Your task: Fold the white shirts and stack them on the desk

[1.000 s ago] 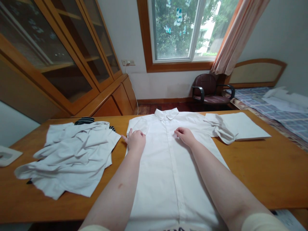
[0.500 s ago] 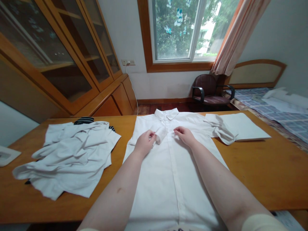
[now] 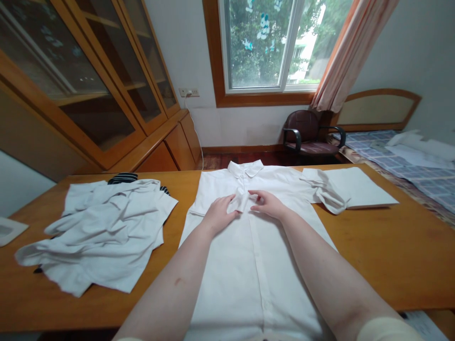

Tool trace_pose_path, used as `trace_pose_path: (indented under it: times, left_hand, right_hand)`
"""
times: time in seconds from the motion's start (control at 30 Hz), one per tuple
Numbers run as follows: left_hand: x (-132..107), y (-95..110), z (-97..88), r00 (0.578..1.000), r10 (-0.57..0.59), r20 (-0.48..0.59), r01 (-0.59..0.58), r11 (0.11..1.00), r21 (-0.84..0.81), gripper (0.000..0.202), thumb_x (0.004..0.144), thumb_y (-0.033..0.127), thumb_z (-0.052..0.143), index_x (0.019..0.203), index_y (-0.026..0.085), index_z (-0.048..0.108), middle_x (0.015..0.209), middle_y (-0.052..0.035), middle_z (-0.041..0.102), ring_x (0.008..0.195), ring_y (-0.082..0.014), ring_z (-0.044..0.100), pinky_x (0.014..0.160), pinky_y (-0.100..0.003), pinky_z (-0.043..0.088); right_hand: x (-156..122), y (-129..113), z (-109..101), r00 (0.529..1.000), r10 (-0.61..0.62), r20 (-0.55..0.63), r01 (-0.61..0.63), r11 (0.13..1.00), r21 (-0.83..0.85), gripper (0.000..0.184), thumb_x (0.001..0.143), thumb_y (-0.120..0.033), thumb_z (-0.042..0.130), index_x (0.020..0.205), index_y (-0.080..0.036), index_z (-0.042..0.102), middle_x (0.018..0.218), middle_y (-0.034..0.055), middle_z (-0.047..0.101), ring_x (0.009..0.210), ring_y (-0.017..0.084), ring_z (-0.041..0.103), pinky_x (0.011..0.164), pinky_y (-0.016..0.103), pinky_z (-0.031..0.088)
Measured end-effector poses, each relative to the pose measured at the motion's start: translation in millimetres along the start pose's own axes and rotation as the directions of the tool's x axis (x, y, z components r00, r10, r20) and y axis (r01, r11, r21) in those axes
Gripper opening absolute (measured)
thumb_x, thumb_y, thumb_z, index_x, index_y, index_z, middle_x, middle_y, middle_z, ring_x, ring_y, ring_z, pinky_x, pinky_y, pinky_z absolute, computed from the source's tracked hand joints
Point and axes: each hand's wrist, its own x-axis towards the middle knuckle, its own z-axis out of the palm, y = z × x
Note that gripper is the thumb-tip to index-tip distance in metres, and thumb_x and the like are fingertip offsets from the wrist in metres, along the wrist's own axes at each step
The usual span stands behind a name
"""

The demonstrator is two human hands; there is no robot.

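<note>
A white collared shirt lies front up on the table, its collar toward the far edge and its button placket running down the middle. The shirt's left-side sleeve is folded inward over the chest. My left hand holds this sleeve's folded cloth between thumb and fingers. Close by on the right, my right hand has thumb and fingers apart at the edge of the same cloth; whether it touches is unclear. The other sleeve stretches out to the right, crumpled.
On the wooden table, a rumpled heap of white clothes with black striped cloth under it lies left. A flat white item sits under the right sleeve's end. Beyond are a chair, a bed and a glass-door cabinet.
My hands have come closer together over the chest. The folded sleeve has shifted slightly right, toward the placket. My right hand has moved left and its fingers have spread.
</note>
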Motion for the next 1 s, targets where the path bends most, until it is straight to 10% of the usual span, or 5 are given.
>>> trace_pose_path:
  times: [0.27,0.47,0.73,1.0]
  left_hand:
    - [-4.9,4.3,-4.5,0.985,0.142,0.094,-0.143,0.990,0.007,0.063,0.074,0.040,0.066,0.132,0.022,0.048,0.128,-0.0063,0.056,0.118,-0.0234,0.049,0.102,-0.036,0.036]
    - [-2.4,-5.3,-1.4,0.997,0.081,0.008,-0.081,0.997,0.021,0.065,0.075,0.034,0.064,0.135,0.021,0.043,0.135,-0.0064,0.050,0.124,-0.0230,0.044,0.105,-0.035,0.033]
    - [4.3,-10.9,-3.2,0.981,-0.160,-0.112,0.151,0.985,-0.084,0.031,0.076,0.022,0.058,0.106,0.023,0.061,0.094,-0.0002,0.064,0.070,-0.0120,0.056,0.070,-0.025,0.046]
    - [-6.6,9.1,-4.0,0.981,0.125,0.150,-0.104,0.985,-0.137,0.028,0.074,0.029,0.061,0.102,0.024,0.064,0.092,0.0006,0.064,0.070,-0.0122,0.054,0.069,-0.025,0.044]
  right_hand:
    - [2.8,3.4,5.7,0.990,-0.134,-0.051,0.134,0.991,-0.001,0.021,0.064,-0.031,0.071,0.082,-0.021,0.067,0.104,0.0061,0.059,0.091,0.020,0.056,0.085,0.034,0.043]
    - [3.7,7.6,1.8,0.917,-0.177,-0.357,0.206,0.977,0.046,0.008,0.067,-0.024,0.061,0.074,-0.020,0.060,0.098,0.0055,0.058,0.094,0.020,0.055,0.090,0.036,0.040]
    - [4.9,22.0,-14.2,0.657,0.201,-0.727,0.032,0.956,0.292,0.021,0.063,-0.024,0.057,0.083,-0.019,0.057,0.073,-0.0020,0.056,0.065,0.014,0.049,0.065,0.027,0.041]
    - [4.8,32.5,-23.1,0.363,0.333,-0.870,-0.036,0.938,0.344,0.030,0.066,-0.024,0.051,0.094,-0.018,0.059,0.088,0.0024,0.056,0.075,0.015,0.051,0.070,0.027,0.042]
